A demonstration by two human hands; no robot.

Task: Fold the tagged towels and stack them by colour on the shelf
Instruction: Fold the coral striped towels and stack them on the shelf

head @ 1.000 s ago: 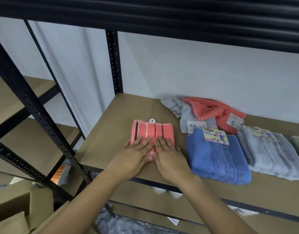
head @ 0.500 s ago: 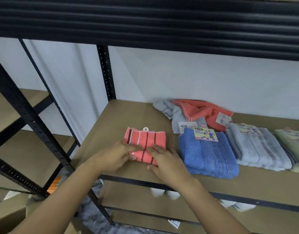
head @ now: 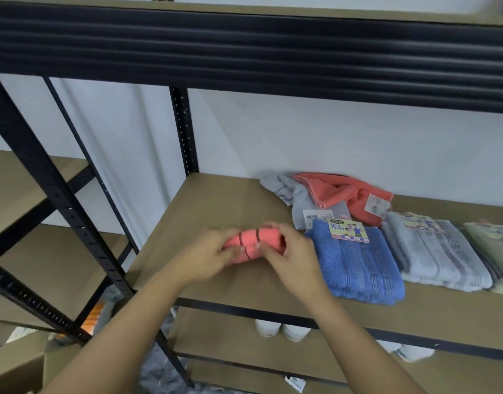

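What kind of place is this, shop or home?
Probably a stockroom or shop back room: black metal rack with board shelves, folded blue towel bearing a retail tag, cardboard box beside it.

Shop stockroom: black metal racking [head: 184, 132], retail-tagged towels [head: 358, 268], cardboard box [head: 16, 362].

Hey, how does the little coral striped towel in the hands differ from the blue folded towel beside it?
The small coral striped towel is bunched between the left hand and right hand; the blue folded towel lies flat, untouched, on the brown shelf board. The coral towel looks clearly smaller than the blue one. The blue towel shows a printed card label; the coral one shows none. Both are striped.
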